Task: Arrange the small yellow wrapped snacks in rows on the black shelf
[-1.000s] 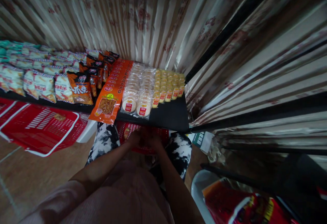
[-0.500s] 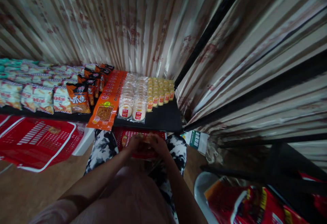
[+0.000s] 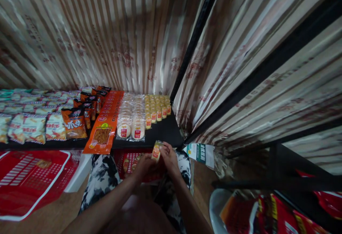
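Note:
A small yellow snack packet with a red-and-white label is held up between both hands, just in front of the shelf edge. My left hand grips its lower left side with closed fingers. My right hand pinches its right side near the top. Below them, a red basket rests between my knees, with a few more small packets in it, partly hidden by my left arm. Rows of similar yellow packets stand on the black shelf just beyond my hands.
Left of the yellow rows are round white crackers in clear wrap, orange stick-snack packs and bags of chips. Another red basket sits at left. Black posts and a striped curtain enclose the shelf. A white tub holds red bags at right.
Both hands have risen from over the basket towards the shelf edge, bringing the yellow packet into clear sight. The view has tilted, so the shelf sits lower in the picture.

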A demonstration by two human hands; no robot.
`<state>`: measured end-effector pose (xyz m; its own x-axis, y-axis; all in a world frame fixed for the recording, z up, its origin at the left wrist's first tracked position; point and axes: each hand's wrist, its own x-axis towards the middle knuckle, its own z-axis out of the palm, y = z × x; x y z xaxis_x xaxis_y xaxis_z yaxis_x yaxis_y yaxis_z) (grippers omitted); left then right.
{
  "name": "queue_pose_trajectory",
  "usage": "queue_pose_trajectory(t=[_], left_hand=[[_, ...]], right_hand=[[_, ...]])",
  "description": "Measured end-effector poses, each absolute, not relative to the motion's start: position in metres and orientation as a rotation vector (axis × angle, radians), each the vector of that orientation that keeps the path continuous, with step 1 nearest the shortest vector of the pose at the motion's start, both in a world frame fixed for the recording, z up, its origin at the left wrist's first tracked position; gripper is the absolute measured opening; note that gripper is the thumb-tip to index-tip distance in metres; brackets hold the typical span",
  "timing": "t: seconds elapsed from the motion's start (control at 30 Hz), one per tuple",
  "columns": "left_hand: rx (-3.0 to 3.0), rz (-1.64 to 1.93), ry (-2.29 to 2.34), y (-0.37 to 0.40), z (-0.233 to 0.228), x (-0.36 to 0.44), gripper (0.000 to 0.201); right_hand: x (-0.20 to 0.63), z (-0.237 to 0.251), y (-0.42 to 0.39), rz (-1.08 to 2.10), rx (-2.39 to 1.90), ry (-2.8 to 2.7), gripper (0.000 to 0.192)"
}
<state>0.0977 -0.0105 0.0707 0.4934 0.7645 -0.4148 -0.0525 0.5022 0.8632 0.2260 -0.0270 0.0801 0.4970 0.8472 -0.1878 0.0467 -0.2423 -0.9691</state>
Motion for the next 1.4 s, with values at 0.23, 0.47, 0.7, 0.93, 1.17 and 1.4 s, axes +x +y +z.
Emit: queue_pose_trajectory(t=[0.23, 0.47, 0.7, 0.93, 1.17, 1.4], left_hand=[[1.039, 0.778, 1.010, 0.000, 0.084, 0.116, 0.025], [1.444, 0.793, 1.201, 0.003, 0.090, 0.127, 0.009], [1.552, 0.732, 1.174, 0.022, 0.095, 0.131, 0.024], [1.527, 0.896, 1.289, 0.042, 0.095, 0.139, 0.034], [1.477, 0.905, 1.234, 0.059, 0.104, 0.147, 0.036], [1.452, 0.858, 1.278, 0.073, 0.107, 0.152, 0.044]], right_hand=[[0.216, 0.096, -0.033, 0.771, -1.697, -0.971, 0.045], [0.220, 0.119, -0.020, 0.498, -2.158, -1.268, 0.036], [0.237, 0.108, 0.004, 0.485, -2.143, -1.218, 0.044], [0.243, 0.092, 0.042, 0.371, -1.997, -1.155, 0.050], [0.244, 0.090, 0.076, 0.247, -2.038, -1.212, 0.052], [0.242, 0.083, 0.096, 0.259, -2.025, -1.252, 0.047]])
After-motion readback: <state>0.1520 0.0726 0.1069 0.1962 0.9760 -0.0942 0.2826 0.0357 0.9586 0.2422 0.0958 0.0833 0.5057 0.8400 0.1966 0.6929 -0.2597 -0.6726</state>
